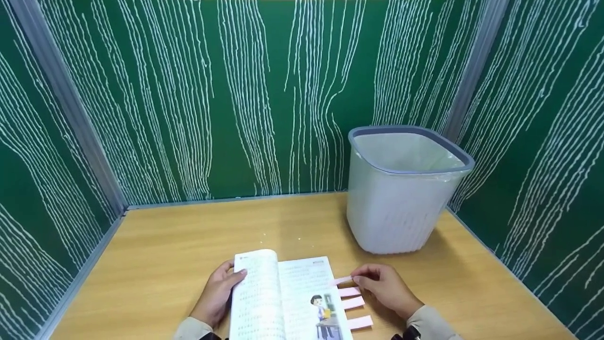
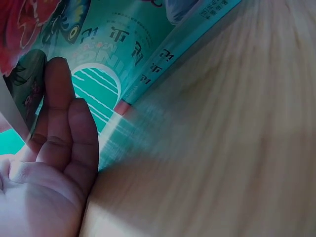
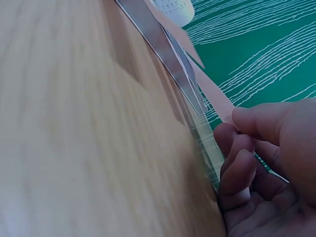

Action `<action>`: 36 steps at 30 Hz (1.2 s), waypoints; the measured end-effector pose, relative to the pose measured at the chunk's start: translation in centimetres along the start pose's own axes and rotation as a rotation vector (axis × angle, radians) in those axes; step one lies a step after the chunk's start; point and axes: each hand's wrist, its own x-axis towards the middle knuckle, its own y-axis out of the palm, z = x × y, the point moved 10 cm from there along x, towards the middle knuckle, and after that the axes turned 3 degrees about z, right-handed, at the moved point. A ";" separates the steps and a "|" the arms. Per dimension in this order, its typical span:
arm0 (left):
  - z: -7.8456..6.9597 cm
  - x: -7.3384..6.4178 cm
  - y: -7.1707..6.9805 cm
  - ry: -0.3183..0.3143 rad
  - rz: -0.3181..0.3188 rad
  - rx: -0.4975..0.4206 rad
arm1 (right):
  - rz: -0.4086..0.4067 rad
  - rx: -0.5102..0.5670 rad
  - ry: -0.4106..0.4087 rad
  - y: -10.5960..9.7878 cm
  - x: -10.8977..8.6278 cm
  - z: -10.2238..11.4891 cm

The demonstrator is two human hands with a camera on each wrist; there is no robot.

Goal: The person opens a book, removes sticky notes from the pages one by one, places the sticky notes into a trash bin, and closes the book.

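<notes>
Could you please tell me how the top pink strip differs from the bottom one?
The top strip is pinched by the right hand; the bottom strip is untouched. In the head view, the top strip looks narrower, the bottom strip broader. Both are pink and jut past the right edge of the open book.

Three green walls, at the back (image 1: 278, 94), left (image 1: 42, 156) and right (image 1: 542, 189), bear wavy, roughly vertical white lines. Grey posts (image 1: 71, 99) mark both rear corners. The walls enclose a light wood-grained bench (image 1: 188, 245), faintly shadowed towards its rear middle.
</notes>
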 end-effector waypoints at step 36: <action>0.1 0.1 0.0 -0.003 -0.001 -0.005 | -0.023 0.145 0.104 -0.1 0.0 -0.5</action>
